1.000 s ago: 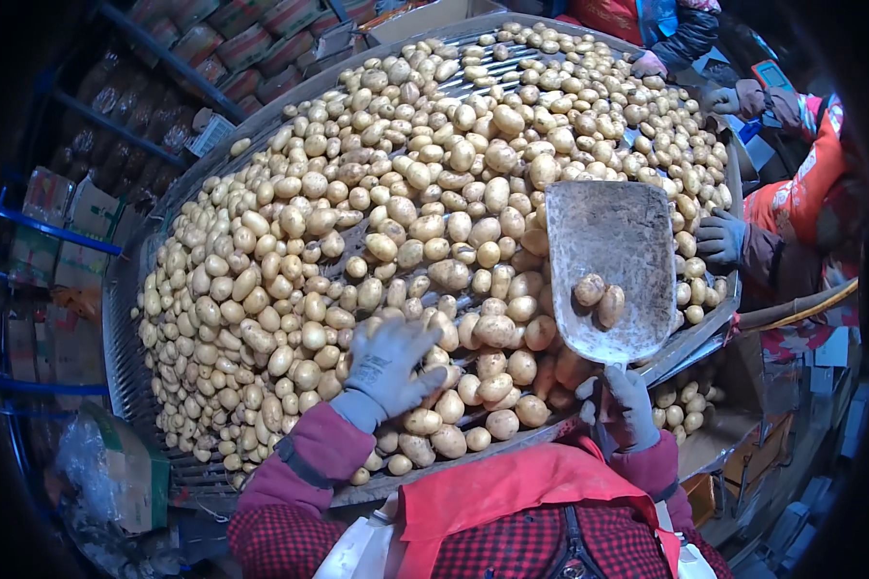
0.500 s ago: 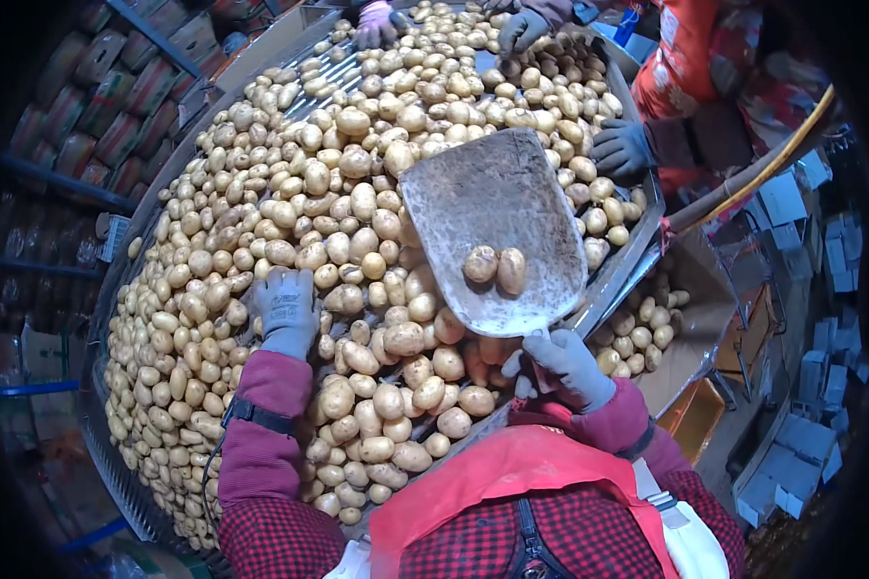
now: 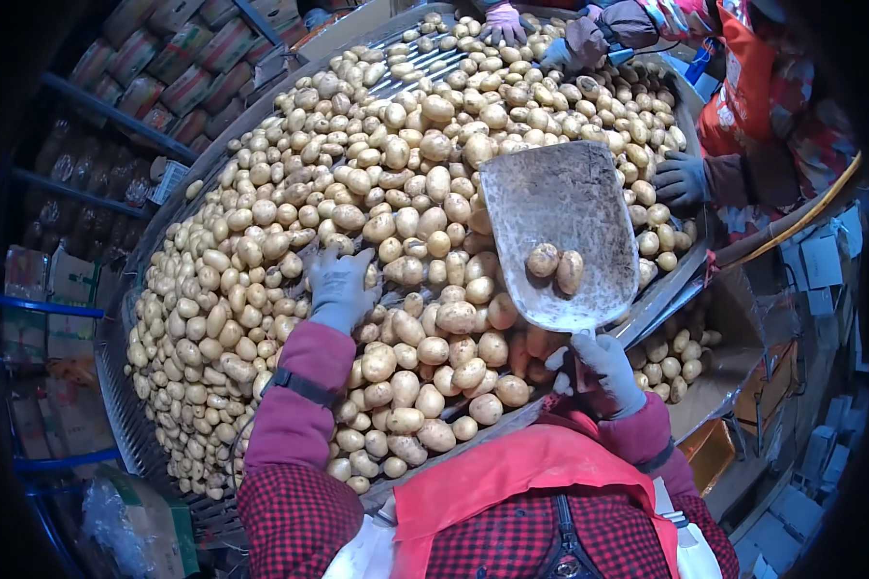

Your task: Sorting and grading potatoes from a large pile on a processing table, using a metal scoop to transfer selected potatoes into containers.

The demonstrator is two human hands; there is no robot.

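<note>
A heap of pale yellow potatoes (image 3: 261, 280) covers a slatted metal table. Over its middle part, my left hand (image 3: 341, 289), in a grey glove, rests with fingers spread, touching potatoes and gripping none. My right hand (image 3: 608, 376), also grey-gloved, is wrapped round the short handle of a wide metal scoop (image 3: 536, 193). The scoop lies over the heap with its flat blade pointing away from me. Two potatoes (image 3: 556, 265) sit on the blade near its handle end. My right hand hides most of the handle.
Co-workers' gloved hands (image 3: 681, 180) work at the far and right edges. A carton (image 3: 734, 357) with potatoes stands below the table's right rim. Stacked boxes (image 3: 174, 82) fill a rack at the left. A yellow-striped pole (image 3: 821, 212) slants at the right.
The whole view has shifted, so the heap and scoop appear farther right. My left hand's fingers are more spread. The two potatoes remain on the scoop. A co-worker's hand at the far edge has moved.
</note>
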